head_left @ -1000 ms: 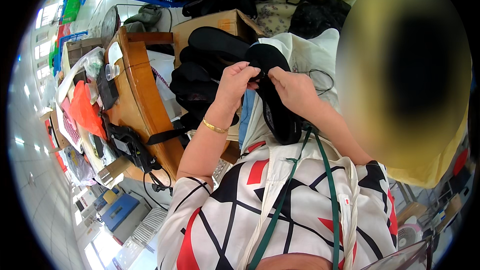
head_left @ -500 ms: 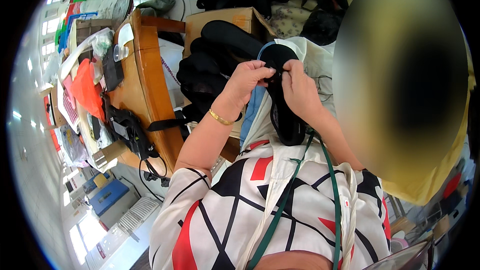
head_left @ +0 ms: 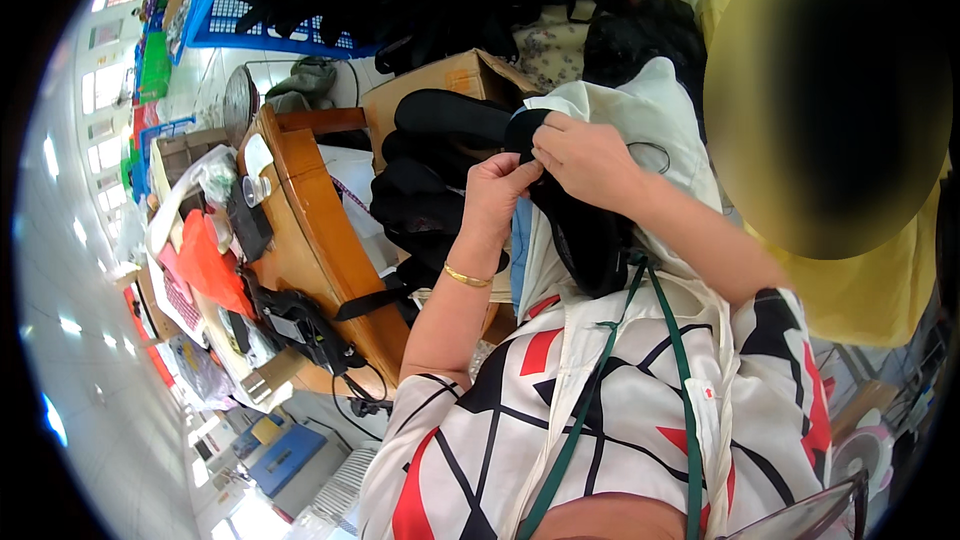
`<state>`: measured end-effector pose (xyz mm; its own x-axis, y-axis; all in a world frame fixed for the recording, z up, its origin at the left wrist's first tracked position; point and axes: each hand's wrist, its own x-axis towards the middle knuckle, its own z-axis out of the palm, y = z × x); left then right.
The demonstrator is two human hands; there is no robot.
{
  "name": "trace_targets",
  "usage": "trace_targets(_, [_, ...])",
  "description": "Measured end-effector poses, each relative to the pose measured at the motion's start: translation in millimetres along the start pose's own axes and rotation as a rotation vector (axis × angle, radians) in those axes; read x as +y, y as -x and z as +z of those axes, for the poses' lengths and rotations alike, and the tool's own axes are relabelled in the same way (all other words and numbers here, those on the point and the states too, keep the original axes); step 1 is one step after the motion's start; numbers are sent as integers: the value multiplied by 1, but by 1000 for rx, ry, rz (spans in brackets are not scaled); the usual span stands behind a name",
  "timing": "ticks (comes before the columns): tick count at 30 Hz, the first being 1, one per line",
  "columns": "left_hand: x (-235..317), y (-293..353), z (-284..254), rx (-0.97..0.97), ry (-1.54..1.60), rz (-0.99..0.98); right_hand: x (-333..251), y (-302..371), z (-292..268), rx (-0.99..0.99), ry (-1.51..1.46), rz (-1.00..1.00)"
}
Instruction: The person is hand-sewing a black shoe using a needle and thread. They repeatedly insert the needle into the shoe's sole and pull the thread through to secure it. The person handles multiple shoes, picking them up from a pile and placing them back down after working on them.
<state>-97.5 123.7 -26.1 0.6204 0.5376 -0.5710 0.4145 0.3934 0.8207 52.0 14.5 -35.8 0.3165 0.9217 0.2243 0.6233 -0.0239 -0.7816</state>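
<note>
Up close, both hands meet on a black shoe insole held over the lap. Left hand, a gold bangle at its wrist, pinches the insole's upper edge with fingers closed on it; right hand grips the same end from above, fingertips clamped on the black material. More black insoles lie stacked just beyond, beside a cardboard box. A wooden table stands to the left, cluttered, with an orange cloth along its far side.
</note>
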Motion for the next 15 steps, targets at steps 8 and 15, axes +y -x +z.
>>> trace_targets(8, [-1, -3, 5, 28, -77, 98, -13, -28, -24, 5, -996, 521])
trace_targets(15, [-6, 0, 4, 75, -181, 147, 82, 64, -164, 460, -1433, 656])
